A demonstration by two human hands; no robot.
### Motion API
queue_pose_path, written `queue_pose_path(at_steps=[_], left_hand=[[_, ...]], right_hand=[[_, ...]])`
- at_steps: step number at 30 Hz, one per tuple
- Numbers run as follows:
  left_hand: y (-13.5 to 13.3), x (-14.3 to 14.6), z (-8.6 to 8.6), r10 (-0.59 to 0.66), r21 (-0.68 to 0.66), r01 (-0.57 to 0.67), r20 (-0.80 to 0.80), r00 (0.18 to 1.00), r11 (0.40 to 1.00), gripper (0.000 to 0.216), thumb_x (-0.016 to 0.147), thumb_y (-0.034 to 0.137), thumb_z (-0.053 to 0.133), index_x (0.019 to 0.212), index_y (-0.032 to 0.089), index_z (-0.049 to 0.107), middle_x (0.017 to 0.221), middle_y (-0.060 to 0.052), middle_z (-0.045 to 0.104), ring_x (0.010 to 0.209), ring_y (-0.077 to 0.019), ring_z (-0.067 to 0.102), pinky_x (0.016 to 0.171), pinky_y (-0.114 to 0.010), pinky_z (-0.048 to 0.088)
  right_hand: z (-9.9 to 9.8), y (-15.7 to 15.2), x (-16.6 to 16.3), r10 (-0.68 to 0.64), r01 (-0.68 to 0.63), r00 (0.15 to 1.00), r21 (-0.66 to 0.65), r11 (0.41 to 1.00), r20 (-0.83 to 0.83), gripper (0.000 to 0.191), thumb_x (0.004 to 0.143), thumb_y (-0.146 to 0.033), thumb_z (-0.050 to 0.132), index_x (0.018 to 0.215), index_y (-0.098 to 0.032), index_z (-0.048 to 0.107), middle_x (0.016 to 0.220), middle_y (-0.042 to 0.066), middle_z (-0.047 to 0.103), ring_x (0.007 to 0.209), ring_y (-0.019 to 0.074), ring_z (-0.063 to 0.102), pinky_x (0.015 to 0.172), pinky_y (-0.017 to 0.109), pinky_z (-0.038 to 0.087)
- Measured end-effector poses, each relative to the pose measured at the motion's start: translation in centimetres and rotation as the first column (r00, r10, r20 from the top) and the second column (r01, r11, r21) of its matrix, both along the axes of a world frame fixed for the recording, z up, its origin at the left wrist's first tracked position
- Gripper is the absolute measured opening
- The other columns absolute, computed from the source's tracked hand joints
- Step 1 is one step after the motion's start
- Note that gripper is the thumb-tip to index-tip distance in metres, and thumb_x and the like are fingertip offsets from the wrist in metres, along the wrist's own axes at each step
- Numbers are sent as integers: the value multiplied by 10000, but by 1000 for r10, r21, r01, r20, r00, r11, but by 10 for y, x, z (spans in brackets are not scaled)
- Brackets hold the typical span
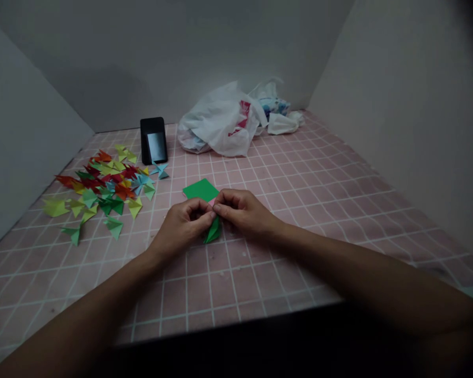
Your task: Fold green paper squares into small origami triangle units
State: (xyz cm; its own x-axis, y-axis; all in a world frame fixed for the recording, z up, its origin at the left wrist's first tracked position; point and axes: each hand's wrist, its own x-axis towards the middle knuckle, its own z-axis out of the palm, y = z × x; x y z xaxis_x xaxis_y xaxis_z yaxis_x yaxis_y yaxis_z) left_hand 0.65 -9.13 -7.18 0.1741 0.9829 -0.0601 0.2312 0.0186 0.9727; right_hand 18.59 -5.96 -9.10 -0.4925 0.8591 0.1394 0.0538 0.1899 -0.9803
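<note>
Between my two hands is a small folded piece of green origami paper [213,231], its pointed lower end showing beneath my fingers. My left hand [188,220] pinches it from the left, thumb and forefinger together. From the right, my right hand [242,212] pinches it too, and the fingertips of both hands meet at its top. The upper part of the fold is hidden by my fingers. Just beyond my hands, green square paper [200,189] lies flat on the table.
Many folded paper cranes [106,184] in several colours lie in a heap on the left. Behind them a black phone [153,140] leans upright. A white plastic bag [224,121] and a tissue pack [276,106] sit at the back. A pink checked cloth [299,184] covers the table, with walls around.
</note>
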Motion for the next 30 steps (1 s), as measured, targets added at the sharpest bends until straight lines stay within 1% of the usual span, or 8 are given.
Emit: queue_pose_path(at_steps=[5,8,11,15,19,23,27,30], left_hand=[[0,1,2,-22,-65,28,94,995,997,258,841,427,693,797,177,650,611,39,536,536,-94,473,527,-235,389],[0,1,2,-15,-69,22,110,994,997,237,823,409,702,874,181,664,638,40,548,554,-101,485,535,-236,395],[-1,1,2,-7,-77,14,90,996,997,240,792,376,714,926,181,670,740,22,596,598,-104,511,550,-237,411],[-2,1,2,13,-96,-7,56,998,995,282,790,391,737,966,186,659,845,-2,637,672,-124,573,592,-252,452],[-2,0,0,-7,-124,14,51,999,992,317,801,417,746,996,188,645,827,-7,646,678,-130,581,604,-257,464],[-2,2,-2,-15,-125,23,64,998,992,293,810,411,742,976,191,642,792,3,635,661,-125,573,608,-257,474],[-3,4,0,2,-69,0,31,1000,998,265,807,385,732,970,194,648,790,-3,650,664,-137,583,608,-266,476],[-3,3,1,27,64,-23,-61,998,998,224,787,351,722,940,198,665,824,-19,686,706,-157,612,627,-278,479]], right_hand=[[0,1,0,-53,54,998,88,995,-18,209,921,-330,582,763,-203,527,680,-29,514,662,125,471,592,261,360],[-1,1,-1,-110,111,994,135,985,-12,188,934,-308,568,781,-208,522,688,-29,507,670,130,469,597,264,358],[-2,0,-1,-154,153,988,166,974,-7,174,942,-291,562,793,-213,515,692,-26,506,672,135,470,599,269,358],[-3,-2,-1,-192,185,981,190,964,18,163,943,-281,550,800,-216,507,703,-20,516,676,138,482,606,273,367],[-5,-2,-2,-223,215,975,200,956,19,157,942,-276,554,805,-217,505,708,-19,522,680,137,488,611,276,373],[-8,-2,-2,-224,219,974,182,959,11,148,949,-282,554,822,-215,517,705,-19,537,678,135,497,616,277,386],[-8,-2,-1,-237,234,972,183,955,-8,161,964,-296,551,829,-217,514,698,-24,547,651,129,517,617,277,408],[-7,-2,-1,-250,249,968,172,953,-18,173,974,-308,547,831,-222,498,682,-29,565,611,127,553,611,282,434]])
